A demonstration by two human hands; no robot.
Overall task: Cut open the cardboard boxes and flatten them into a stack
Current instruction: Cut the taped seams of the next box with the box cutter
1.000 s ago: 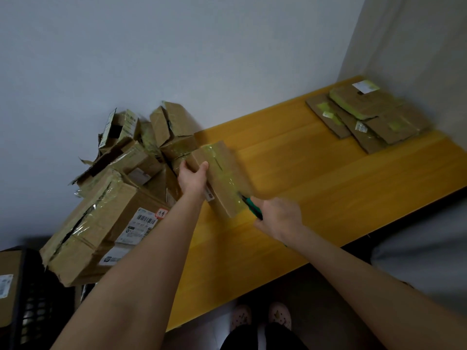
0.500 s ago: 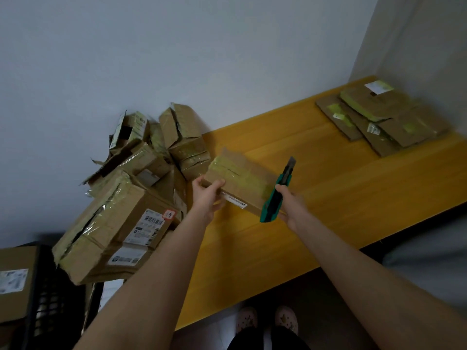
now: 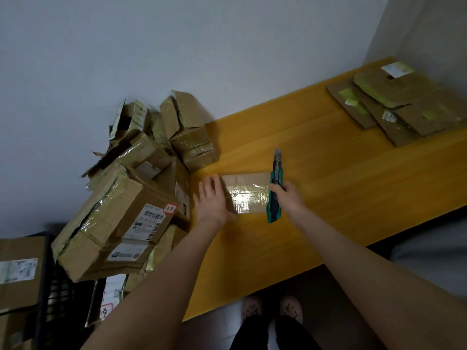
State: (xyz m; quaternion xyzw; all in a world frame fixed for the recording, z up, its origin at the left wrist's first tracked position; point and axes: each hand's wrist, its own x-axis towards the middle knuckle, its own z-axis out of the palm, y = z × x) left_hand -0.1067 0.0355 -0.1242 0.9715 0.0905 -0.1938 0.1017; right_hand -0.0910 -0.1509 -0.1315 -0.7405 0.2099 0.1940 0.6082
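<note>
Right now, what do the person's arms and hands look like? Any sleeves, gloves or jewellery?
The left arm and right arm are bare down to the frame's edge: no sleeves show. The left hand and right hand wear no gloves; no watch, bracelet or ring is visible.

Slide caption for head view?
Left hand flat on taped box on yellow table; right hand grips green utility knife.
</note>
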